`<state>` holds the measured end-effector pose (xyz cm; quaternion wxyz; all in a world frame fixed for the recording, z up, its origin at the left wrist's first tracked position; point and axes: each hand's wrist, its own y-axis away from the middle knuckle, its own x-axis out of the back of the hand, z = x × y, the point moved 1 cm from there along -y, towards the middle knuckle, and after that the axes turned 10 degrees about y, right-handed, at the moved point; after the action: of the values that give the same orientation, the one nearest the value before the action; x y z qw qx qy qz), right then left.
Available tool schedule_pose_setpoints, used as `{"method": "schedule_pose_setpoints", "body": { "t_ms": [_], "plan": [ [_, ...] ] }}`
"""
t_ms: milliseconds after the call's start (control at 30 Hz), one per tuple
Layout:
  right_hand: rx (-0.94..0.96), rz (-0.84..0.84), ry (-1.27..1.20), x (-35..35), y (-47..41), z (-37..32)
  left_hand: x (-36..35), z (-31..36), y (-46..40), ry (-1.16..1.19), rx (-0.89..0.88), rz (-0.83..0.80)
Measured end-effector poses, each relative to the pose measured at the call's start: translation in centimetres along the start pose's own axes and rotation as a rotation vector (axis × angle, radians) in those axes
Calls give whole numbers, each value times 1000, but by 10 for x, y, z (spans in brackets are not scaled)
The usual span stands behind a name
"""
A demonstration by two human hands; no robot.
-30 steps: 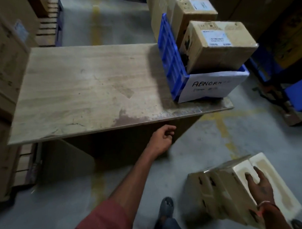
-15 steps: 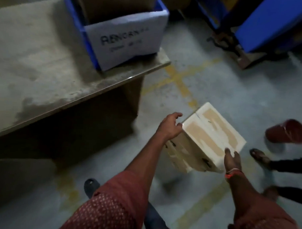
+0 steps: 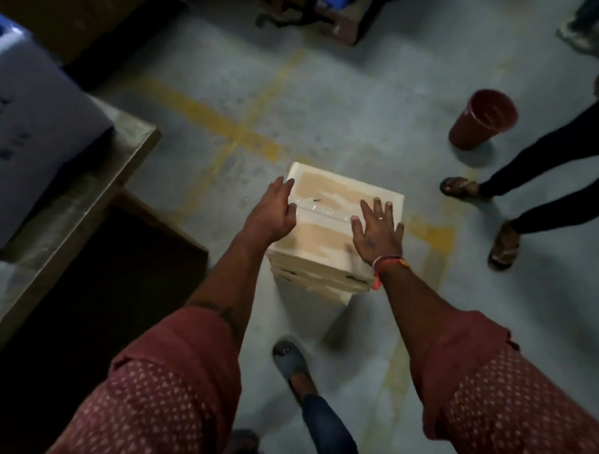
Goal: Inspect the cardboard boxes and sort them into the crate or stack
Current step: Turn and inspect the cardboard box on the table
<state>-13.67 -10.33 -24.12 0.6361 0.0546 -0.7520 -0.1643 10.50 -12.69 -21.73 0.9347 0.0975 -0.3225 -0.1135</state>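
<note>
Head view: cardboard box stands on the concrete floor, right of the table. Left hand flat-fingered against its left top edge; right hand spread flat on the taped lid. Neither grips. Risk: lifting by palm pressure alone, the box may slip.

Pale cream cardboard box with tan tape patches; maroon white-dotted sleeves; grey concrete floor crossed by yellow lines; reddish-brown plastic bucket.

Brown bucket on concrete floor
</note>
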Motion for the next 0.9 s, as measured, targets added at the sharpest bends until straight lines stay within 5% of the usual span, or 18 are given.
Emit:
{"method": "schedule_pose_setpoints", "body": {
  "t_ms": [433,600,900],
  "plan": [
    [-209,-117,38,-41,-8,29,-41,-32,-43,-241,97,-135],
    [-189,-131,-101,-54,-11,42,-50,-43,-49,-128,246,-208],
    [-199,-11,-76,-40,7,23,-29,-31,-38,27,243,-142]
  ]
}}
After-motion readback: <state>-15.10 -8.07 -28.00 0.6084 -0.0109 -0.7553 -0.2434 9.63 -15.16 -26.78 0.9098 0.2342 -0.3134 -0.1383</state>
